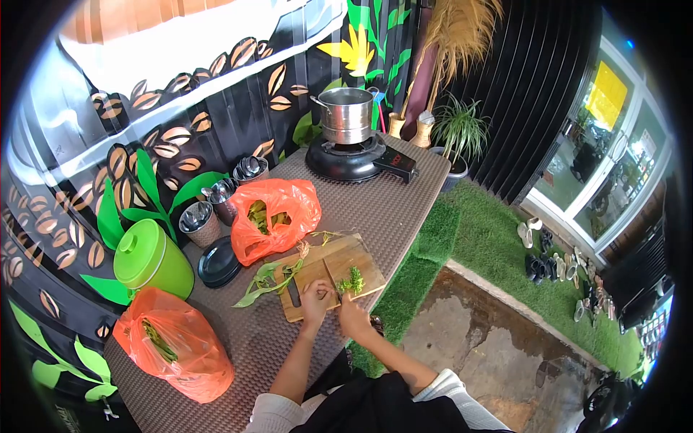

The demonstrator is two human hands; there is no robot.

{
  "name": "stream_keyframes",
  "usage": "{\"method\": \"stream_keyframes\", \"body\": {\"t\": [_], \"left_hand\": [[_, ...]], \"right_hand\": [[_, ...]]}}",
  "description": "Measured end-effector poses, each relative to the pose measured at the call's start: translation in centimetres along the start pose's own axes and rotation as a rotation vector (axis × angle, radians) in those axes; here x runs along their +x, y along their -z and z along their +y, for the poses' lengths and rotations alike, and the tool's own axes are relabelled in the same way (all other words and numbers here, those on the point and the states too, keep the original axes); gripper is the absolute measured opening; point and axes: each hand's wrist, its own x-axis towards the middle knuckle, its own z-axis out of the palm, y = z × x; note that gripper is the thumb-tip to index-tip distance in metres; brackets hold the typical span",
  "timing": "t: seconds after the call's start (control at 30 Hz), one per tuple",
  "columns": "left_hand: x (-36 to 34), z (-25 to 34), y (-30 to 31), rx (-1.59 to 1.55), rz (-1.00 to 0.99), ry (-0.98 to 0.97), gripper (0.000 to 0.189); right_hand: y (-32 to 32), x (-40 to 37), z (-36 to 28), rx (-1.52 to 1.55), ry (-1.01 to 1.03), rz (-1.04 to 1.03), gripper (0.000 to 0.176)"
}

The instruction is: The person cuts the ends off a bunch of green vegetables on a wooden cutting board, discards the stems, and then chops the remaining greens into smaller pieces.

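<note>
On the wooden cutting board [358, 252] my left hand [315, 302] rests with its fingers curled together; what they hold is hidden. Close beside it, my right hand [354, 318] is closed round the handle of a knife [330, 276], whose thin blade points away from me across the board. A small heap of chopped greens [351, 281] lies right of the blade. Long leafy stems [266, 283] spread over the board's left edge. Behind the board sits an open orange plastic bag [292, 196] with greens inside.
A steel pot [346, 119] stands on a black portable stove [339, 162] at the table's far end. Cutlery cups [198, 223], a black lidded container or plates [219, 261], a green bucket [153, 261] and a second orange bag [177, 350] line the left side.
</note>
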Motion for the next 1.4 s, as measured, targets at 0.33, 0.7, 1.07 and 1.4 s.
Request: {"method": "stream_keyframes", "body": {"t": [0.33, 0.7, 1.07, 1.4], "left_hand": [[-0.7, 1.3, 0.8, 0.178, 0.008, -0.177, 0.028], [-0.7, 0.4, 0.5, 0.169, -0.006, -0.136, 0.019], [-0.7, 0.7, 0.4, 0.179, 0.061, -0.169, 0.019], [0.9, -1.9, 0.9, 0.015, -0.001, -0.015, 0.015]], "right_hand": [[-0.4, 1.5, 0.7, -0.043, 0.097, 0.102, 0.025], [0.4, 2.0, 0.1, 0.043, 0.034, 0.035, 0.026], [-0.5, 1.7, 0.2, 0.082, 0.004, 0.053, 0.03], [-0.8, 0.2, -0.9, 0.04, -0.04, 0.027, 0.034]]}}
